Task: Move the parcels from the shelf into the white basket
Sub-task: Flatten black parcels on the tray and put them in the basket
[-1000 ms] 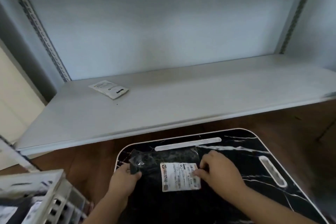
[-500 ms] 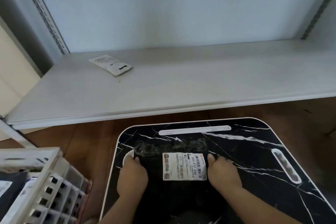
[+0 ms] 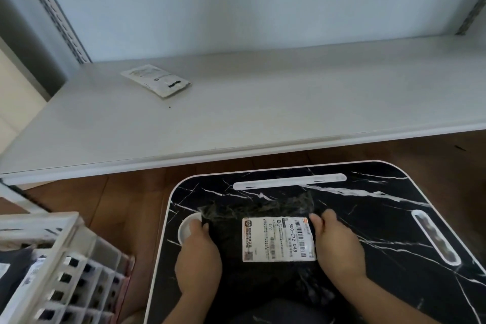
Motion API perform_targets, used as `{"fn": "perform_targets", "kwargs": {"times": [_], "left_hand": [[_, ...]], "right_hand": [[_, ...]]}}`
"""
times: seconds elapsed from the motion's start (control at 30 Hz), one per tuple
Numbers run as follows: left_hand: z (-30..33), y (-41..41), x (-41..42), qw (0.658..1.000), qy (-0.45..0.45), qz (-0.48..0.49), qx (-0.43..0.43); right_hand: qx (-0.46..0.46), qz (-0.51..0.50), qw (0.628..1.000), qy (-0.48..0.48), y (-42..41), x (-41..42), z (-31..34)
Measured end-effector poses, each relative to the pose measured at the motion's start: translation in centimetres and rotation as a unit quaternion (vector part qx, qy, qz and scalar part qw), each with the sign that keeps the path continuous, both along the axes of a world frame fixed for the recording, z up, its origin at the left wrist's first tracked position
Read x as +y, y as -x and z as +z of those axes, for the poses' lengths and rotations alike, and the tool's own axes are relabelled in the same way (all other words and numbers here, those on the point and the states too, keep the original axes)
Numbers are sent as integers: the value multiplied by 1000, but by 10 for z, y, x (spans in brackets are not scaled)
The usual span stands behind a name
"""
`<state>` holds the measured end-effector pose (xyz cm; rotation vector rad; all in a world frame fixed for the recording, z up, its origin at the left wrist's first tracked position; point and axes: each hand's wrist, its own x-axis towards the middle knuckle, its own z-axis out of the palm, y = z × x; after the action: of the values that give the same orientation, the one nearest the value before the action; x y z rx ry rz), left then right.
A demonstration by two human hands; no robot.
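Parcels in three places. One dark parcel [image 3: 263, 234], wrapped in clear film and bearing a white shipping label [image 3: 278, 239], lies flat on the black marble-patterned tray table [image 3: 381, 205] in front of the person. The left hand [image 3: 198, 258] and the right hand [image 3: 338, 242] flank it, fingers curled down over its left and right edges and holding it against the tabletop. A second, small white parcel [image 3: 155, 80] is on the white shelf [image 3: 263, 113], toward the back left, well apart from both hands. The white basket [image 3: 39, 258] stands on the wooden floor [image 3: 126, 197] at lower left, beside the table; dark and labelled items are partly visible inside it, so some parcels appear already transferred.

Progress, as a judgement: the task is well advanced but unfinished. The dark parcel has left the shelf without reaching the basket, and the white parcel is untouched.

Change from the earlier frames: one second ago the left hand pinched the film at the parcel's upper left corner and the right hand's fingertips rested on the label. Both hands now sit at the parcel's sides, the label is uncovered, and the view has tilted down and closer.
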<state>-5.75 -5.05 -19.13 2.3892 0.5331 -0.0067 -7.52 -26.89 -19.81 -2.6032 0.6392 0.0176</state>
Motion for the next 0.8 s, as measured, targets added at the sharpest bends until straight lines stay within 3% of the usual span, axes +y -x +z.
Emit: {"fn": "perform_targets", "kwargs": {"times": [0.1,0.2,0.33,0.43,0.53,0.8], "left_hand": [[-8,4,4,995,-99,-19,10],[-17,-4,2,972,-210,-57,-83],[-21,-12,-28,919,-255,-257,-159],[-34,-8,-41,880,-284,-362,-119],[-47,-7,-33,876,-294,-377,-71],[-60,1,-29,875,-283,-383,-87]], "right_hand": [[25,18,998,57,8,-3,-1],[-92,18,989,113,1,-9,-6],[-143,171,956,189,-10,12,-9],[-115,269,932,216,-8,32,-27],[-88,291,927,219,-3,34,-44],[-64,295,933,196,4,33,-54]]}}
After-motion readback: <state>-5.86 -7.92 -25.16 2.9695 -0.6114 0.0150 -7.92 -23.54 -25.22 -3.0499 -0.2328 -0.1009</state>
